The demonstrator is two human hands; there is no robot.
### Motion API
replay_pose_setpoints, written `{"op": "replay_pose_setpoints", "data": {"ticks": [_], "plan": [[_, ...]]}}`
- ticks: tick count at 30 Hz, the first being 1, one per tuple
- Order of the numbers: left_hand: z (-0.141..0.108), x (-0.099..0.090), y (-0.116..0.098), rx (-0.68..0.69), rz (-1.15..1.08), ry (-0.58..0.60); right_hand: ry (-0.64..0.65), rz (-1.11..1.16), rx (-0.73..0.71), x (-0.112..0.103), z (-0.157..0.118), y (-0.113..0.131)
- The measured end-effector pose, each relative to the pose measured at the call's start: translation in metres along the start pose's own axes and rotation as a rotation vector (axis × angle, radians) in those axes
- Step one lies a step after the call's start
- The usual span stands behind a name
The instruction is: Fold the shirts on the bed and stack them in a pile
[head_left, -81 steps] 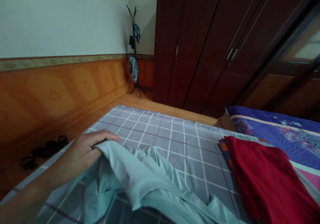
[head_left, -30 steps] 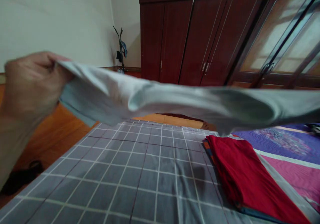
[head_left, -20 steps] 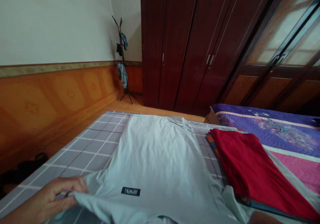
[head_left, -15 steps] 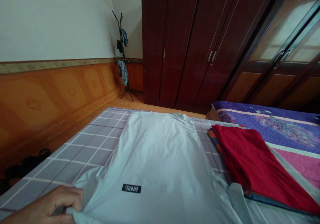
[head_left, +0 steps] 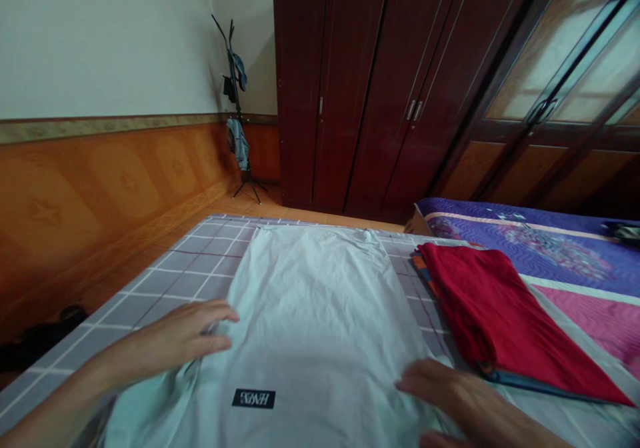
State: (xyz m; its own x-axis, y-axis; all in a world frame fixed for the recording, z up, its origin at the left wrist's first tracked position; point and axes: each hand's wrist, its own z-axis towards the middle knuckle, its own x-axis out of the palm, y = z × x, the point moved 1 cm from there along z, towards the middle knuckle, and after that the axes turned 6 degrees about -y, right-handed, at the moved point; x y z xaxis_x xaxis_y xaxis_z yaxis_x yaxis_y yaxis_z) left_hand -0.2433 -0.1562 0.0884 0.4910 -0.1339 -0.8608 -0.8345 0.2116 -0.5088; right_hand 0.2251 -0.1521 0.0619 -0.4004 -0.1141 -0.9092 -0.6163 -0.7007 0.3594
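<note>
A pale, light-coloured shirt (head_left: 310,301) lies spread over the checked bed cover, its dark label (head_left: 253,399) near the lower edge of view. At the shirt's left side is my left hand (head_left: 185,331), fingers apart, holding nothing. My right hand (head_left: 450,395), somewhat blurred, is over the shirt's lower right side with its thumb and fingers apart and nothing between them. Folded red cloth (head_left: 505,321) rests on top of other folded pieces to the right of the shirt.
The checked bed cover (head_left: 170,278) shows left of the shirt. Another bed with a purple and pink cover (head_left: 550,241) stands at the right. Behind are a dark red wardrobe (head_left: 360,88) and a coat rack (head_left: 235,88). Dark items (head_left: 45,338) lie on the floor at left.
My left hand has let go of the shirt's edge and moved up and right along its side. My right hand has come into view at the lower right.
</note>
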Motion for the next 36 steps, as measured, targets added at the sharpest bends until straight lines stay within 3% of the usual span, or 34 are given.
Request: {"op": "replay_pose_setpoints", "data": {"ticks": [3, 5, 7, 9, 13, 16, 19, 26, 36], "plan": [[0.091, 0.006, -0.025, 0.144, 0.052, -0.012, 0.146, 0.036, 0.051, 0.005, 0.09, 0.033], [0.142, 0.027, -0.028, 0.092, 0.208, -0.109, 0.184, 0.017, 0.057, 0.025, 0.147, 0.047], [0.177, 0.053, -0.023, 0.015, 0.262, -0.192, 0.113, -0.08, 0.098, 0.049, 0.19, 0.043], [0.197, 0.076, -0.012, -0.06, 0.295, -0.257, 0.081, -0.131, 0.146, 0.068, 0.215, 0.02], [0.207, 0.098, 0.013, -0.116, 0.332, -0.31, -0.025, -0.214, 0.317, 0.068, 0.226, -0.063], [0.211, 0.101, 0.023, -0.113, 0.349, -0.311, -0.138, -0.273, 0.491, 0.051, 0.224, -0.126], [0.215, 0.101, 0.027, -0.119, 0.377, -0.316, -0.237, -0.295, 0.584, 0.041, 0.225, -0.168], [0.217, 0.103, 0.025, -0.15, 0.419, -0.285, -0.375, -0.287, 0.659, 0.04, 0.241, -0.216], [0.231, 0.103, 0.032, -0.16, 0.386, -0.184, -0.504, -0.31, 0.753, 0.04, 0.251, -0.246]]}}
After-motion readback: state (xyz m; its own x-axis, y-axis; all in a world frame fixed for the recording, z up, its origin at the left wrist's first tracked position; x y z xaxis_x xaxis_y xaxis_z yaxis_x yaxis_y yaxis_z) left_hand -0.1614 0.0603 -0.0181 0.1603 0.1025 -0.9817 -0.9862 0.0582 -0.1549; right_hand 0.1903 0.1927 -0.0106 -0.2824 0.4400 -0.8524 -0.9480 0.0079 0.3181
